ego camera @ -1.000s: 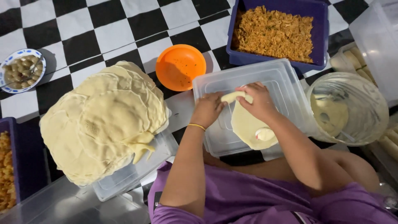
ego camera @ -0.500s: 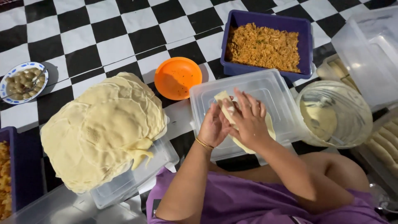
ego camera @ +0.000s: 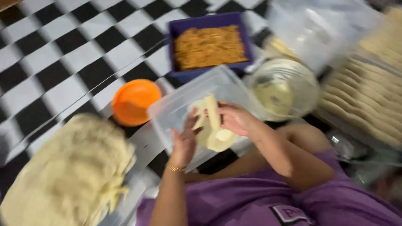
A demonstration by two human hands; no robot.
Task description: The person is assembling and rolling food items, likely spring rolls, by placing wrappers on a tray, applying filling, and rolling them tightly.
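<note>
Here, a pale round wrapper (ego camera: pixel 211 136), partly rolled into a tube along its top edge, lies on an upturned clear plastic container (ego camera: pixel 184 106) in front of the person. The right hand (ego camera: pixel 235 118) curls its fingers around the rolled part, while the left hand (ego camera: pixel 184 142) rests open with fingers extended against the wrapper's left edge. Around them lie an orange bowl (ego camera: pixel 135 101), a blue tub of brown filling (ego camera: pixel 209 46), a clear bowl of pale paste (ego camera: pixel 282 90), and a heap of wrappers (ego camera: pixel 67 171).
</note>
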